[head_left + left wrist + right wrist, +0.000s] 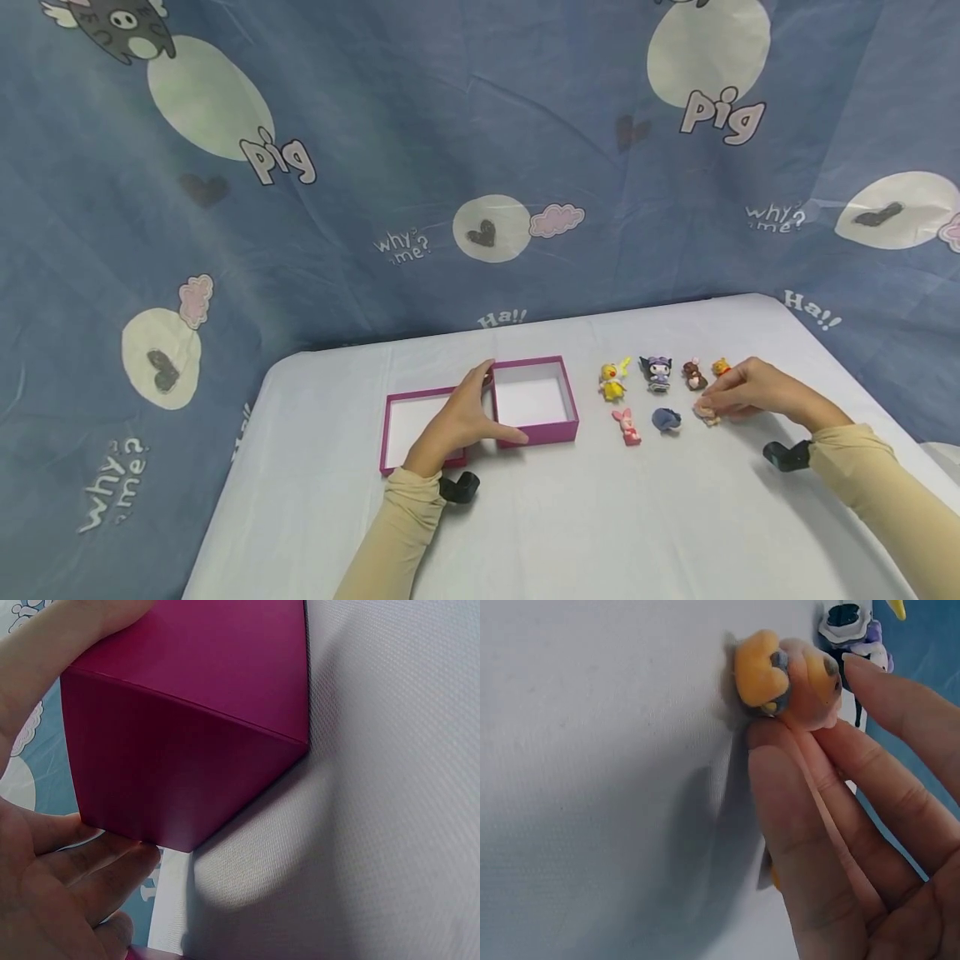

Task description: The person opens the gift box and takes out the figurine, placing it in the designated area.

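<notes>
My left hand (465,417) grips the left corner of an open magenta box (534,402) with a white inside; the left wrist view shows thumb and fingers (82,862) round the box's magenta corner (187,750). Its lid (412,425) lies open side up just left. My right hand (742,392) pinches a small orange-and-peach figurine (707,412) on the table, seen close in the right wrist view as the figurine (787,675) at my fingertips (780,761). Several other toy figurines stand nearby: yellow (612,380), purple (658,373), brown (693,376), orange bear (722,367), pink (627,426), blue (666,420).
A white cloth covers the table (600,517). A blue printed sheet (450,167) hangs behind and drapes past the table's left and right edges. Black wrist-camera mounts sit at both wrists (459,487) (786,456).
</notes>
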The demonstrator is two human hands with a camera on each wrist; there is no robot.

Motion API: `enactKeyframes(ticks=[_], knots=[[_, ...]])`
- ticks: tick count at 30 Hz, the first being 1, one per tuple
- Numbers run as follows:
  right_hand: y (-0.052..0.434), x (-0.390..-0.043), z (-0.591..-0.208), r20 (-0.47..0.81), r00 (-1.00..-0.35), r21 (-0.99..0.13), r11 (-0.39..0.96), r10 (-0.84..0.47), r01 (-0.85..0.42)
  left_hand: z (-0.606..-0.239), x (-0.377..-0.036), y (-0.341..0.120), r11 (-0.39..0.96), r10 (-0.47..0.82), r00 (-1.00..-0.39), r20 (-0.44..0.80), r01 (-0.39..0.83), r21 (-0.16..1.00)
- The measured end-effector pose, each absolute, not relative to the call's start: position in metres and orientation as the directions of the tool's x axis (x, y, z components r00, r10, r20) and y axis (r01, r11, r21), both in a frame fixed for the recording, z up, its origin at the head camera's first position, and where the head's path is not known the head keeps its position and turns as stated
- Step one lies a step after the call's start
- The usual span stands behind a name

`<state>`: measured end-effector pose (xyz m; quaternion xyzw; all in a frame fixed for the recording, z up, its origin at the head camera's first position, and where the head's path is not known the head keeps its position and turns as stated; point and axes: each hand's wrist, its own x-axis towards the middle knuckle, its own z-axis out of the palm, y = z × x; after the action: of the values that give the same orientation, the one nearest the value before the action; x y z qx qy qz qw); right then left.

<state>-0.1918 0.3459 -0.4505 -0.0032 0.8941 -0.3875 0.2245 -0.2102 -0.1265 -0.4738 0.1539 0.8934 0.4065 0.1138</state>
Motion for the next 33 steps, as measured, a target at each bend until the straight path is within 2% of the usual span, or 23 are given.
enactKeyframes(ticks=[9,15,20,25,33], knots=[[0.343,-0.190,-0.433,-0.308,-0.935,-0.611,0.790,-0.177,0.051,-0.476,-0.209,-0.127,0.621,0.368,-0.925,-0.093,0.170,0.765],[0.331,-0.194,-0.413,-0.176,-0.945,-0.623,0.774,-0.277,-0.111,-0.474,-0.207,-0.127,0.623,0.355,-0.930,-0.094,0.160,0.765],[0.311,-0.200,-0.398,-0.130,-0.911,-0.653,0.725,-0.391,-0.218,-0.473,-0.206,-0.127,0.620,0.357,-0.929,-0.095,0.160,0.768],[0.281,-0.209,-0.381,-0.141,-0.865,-0.702,0.664,-0.482,-0.256,-0.474,-0.207,-0.127,0.625,0.355,-0.929,-0.103,0.154,0.765],[0.224,-0.230,-0.368,-0.151,-0.769,-0.718,0.604,-0.621,-0.346,-0.473,-0.209,-0.127,0.634,0.350,-0.930,-0.111,0.149,0.759]])
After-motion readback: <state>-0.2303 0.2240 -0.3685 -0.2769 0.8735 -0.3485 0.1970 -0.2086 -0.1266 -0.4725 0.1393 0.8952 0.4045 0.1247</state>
